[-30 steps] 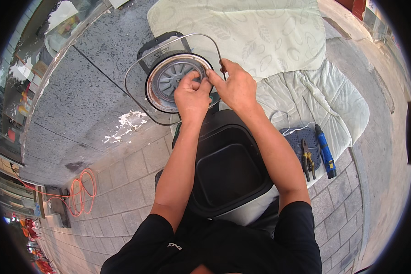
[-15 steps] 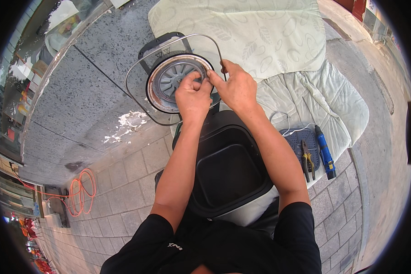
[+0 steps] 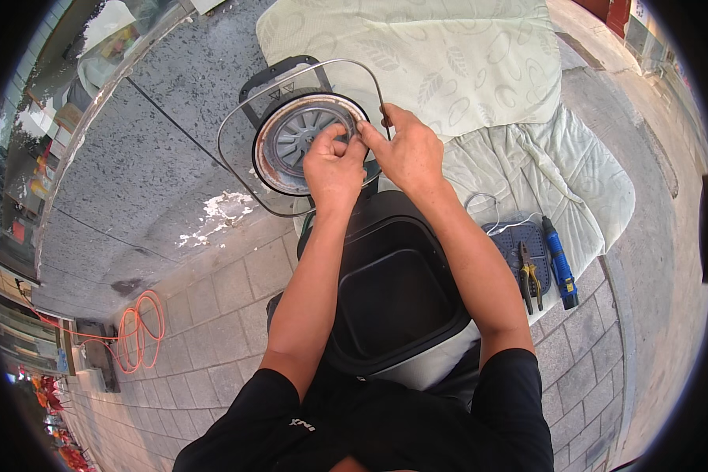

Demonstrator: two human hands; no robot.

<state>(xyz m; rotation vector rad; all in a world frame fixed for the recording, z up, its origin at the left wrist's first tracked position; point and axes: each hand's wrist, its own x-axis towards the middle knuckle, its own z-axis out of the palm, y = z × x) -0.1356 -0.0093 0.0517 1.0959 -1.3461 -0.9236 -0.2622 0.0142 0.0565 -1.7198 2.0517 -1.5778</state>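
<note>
A round metal part (image 3: 279, 130) with a finned centre and a rusty rim sits on a black bracket (image 3: 253, 86), ringed by a bent metal loop (image 3: 233, 112). My left hand (image 3: 334, 169) is closed at the right side of the finned part, its curled fingertips holding something too small to make out. Beside it, my right hand (image 3: 409, 156) is closed, thumb near the left fingertips and index finger at the loop; its exact grip is hidden. Below my hands, between my forearms, is an open black square basket (image 3: 385, 307).
Pale quilted pads (image 3: 480, 63) lie behind and to the right. Pliers (image 3: 530, 275) and a blue cylindrical tool (image 3: 559, 259) lie on a perforated tray (image 3: 511, 240) with white wire. A speckled grey ledge (image 3: 134, 157) runs left, with an orange cord (image 3: 141, 330) on the paving.
The metal loop and both hands have shifted very slightly to the right; the fingers keep the same position at the rim.
</note>
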